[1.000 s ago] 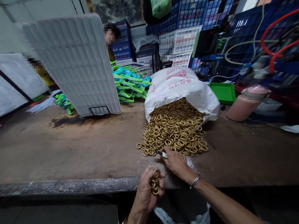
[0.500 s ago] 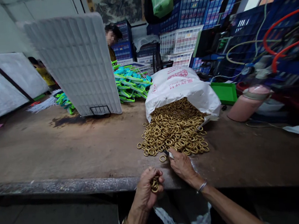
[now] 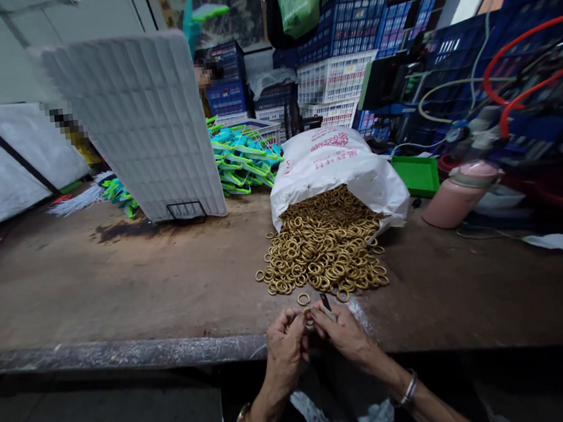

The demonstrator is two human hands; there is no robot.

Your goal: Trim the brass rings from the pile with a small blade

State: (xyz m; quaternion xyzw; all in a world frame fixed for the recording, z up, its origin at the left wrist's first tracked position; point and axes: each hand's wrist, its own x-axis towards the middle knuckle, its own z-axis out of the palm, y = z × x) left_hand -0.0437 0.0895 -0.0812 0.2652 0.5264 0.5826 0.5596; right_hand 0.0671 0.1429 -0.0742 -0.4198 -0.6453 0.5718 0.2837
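Note:
My left hand is closed, and a few gold rings show between its fingers. Its fingertips meet those of my right hand just above the table's front edge, with one gold ring pinched between them. My right hand is also closed around a small knife, its dark blade pointing up and away; most of the handle is hidden. In front of both hands lies a heap of gold rings, spilling from a white sack tipped on its side. A stray ring rests near my fingertips.
A ribbed white panel stands upright on the wooden table. Green and turquoise plastic pieces are piled behind it, near a person. To the right are a green tray and a pink bottle. Stacked crates fill the back.
My right hand has drawn back from the heap to my left hand, and a ring now sits between their fingertips. Behind the panel, a turquoise and green piece has come up into view.

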